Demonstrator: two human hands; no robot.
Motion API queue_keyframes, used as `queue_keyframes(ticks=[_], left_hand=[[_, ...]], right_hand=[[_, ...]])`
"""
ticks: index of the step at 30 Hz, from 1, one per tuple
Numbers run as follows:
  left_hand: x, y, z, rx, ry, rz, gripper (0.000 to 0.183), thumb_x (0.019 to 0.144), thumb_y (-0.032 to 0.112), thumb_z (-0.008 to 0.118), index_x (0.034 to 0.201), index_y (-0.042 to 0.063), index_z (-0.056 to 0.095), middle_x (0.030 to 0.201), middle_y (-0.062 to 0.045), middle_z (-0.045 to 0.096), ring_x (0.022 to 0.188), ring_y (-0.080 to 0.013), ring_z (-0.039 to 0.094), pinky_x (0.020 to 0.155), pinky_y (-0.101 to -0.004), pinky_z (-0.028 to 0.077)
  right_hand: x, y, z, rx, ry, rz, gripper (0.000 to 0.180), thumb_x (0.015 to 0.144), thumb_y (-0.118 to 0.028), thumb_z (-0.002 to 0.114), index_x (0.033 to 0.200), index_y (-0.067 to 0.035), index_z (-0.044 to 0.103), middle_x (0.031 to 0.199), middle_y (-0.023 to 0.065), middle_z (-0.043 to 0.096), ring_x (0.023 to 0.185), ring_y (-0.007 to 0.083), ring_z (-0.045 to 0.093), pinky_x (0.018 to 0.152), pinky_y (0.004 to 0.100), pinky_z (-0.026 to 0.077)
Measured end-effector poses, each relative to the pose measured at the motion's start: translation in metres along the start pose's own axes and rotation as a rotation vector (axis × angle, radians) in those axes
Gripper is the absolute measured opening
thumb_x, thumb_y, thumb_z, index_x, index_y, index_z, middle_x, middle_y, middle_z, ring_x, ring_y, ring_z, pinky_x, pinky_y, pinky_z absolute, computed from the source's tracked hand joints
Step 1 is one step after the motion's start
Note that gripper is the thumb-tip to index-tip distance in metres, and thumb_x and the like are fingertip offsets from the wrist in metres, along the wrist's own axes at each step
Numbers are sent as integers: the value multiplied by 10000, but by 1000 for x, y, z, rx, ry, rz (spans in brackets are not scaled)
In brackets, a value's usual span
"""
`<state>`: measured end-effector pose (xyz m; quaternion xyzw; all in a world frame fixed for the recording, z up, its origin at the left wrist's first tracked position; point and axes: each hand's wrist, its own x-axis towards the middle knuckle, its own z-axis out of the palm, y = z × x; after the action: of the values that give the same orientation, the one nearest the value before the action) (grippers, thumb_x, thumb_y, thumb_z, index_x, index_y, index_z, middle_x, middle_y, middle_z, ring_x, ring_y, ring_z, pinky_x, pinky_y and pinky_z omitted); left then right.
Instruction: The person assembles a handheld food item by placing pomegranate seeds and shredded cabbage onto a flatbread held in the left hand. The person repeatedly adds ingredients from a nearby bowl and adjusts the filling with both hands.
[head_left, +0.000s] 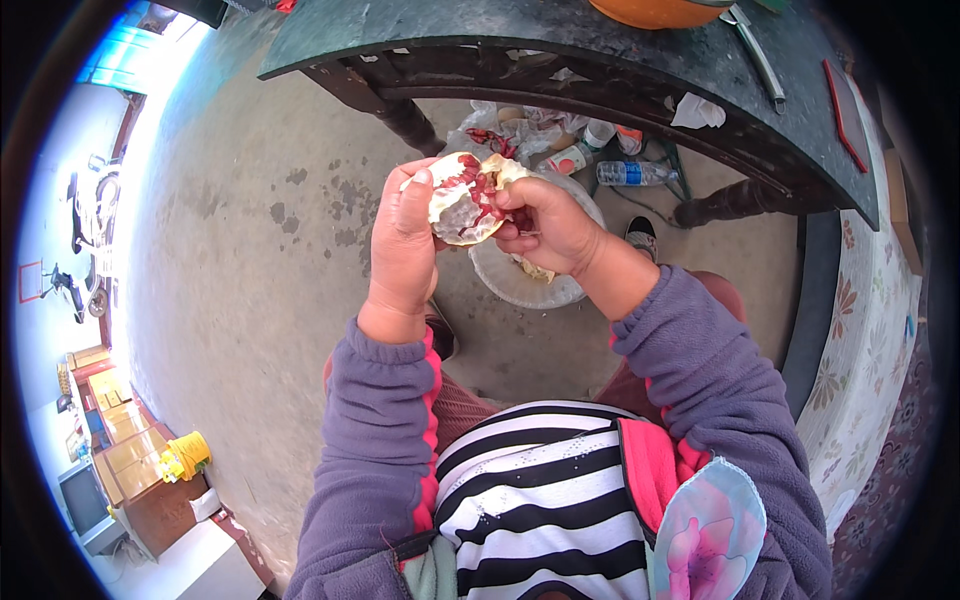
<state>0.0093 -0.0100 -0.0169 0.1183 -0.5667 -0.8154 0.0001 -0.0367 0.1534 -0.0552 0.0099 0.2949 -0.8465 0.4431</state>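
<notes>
An opened piece of pomegranate is held up between both hands, its red seeds and pale membrane showing. My left hand grips it from the left, thumb over the rind edge. On the other side, my right hand has its thumb and fingers on the fruit's right part, with red seeds against the fingertips. Below the right hand stands a pale, translucent basin on the floor. Some yellowish peel lies in it, and the hand hides part of the basin.
A dark table crosses ahead, with an orange bowl, a metal-handled utensil and a red-edged flat object on it. Beneath are plastic bottles, plastic bags and red chilies. A patterned cloth lies right.
</notes>
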Motion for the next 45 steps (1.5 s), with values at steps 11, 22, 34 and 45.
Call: queue_keyframes(ticks=[11,22,34,45], left_hand=[[6,7,-6,37,47,50,396,988,400,469,1198,67,510,1100,-64,642,924,-162,669,713,-290,573],[9,9,-13,-246,156,67,381,1001,392,424,1234,115,543,1147,-35,650,966,-177,673,632,-273,553],[7,14,-1,-350,95,60,373,991,401,459,1185,97,554,1065,-53,682,856,-170,705,591,-255,589],[7,13,-4,-354,6,96,345,1014,359,415,1226,111,525,1125,-59,657,917,-195,696,630,-282,592]], right_hand=[[2,-5,-6,160,-53,-59,368,930,-335,468,1078,-13,568,915,91,601,714,137,522,473,206,367],[-36,-43,44,189,44,-244,277,1029,-323,433,945,-94,564,784,4,512,564,55,399,412,172,291],[-20,-256,105,-1313,541,-728,443,1031,-402,399,971,-27,627,857,47,607,763,88,564,625,215,458],[-46,-226,112,-1424,519,-1096,311,1023,-255,436,1028,-14,632,937,51,643,897,112,608,800,249,470]])
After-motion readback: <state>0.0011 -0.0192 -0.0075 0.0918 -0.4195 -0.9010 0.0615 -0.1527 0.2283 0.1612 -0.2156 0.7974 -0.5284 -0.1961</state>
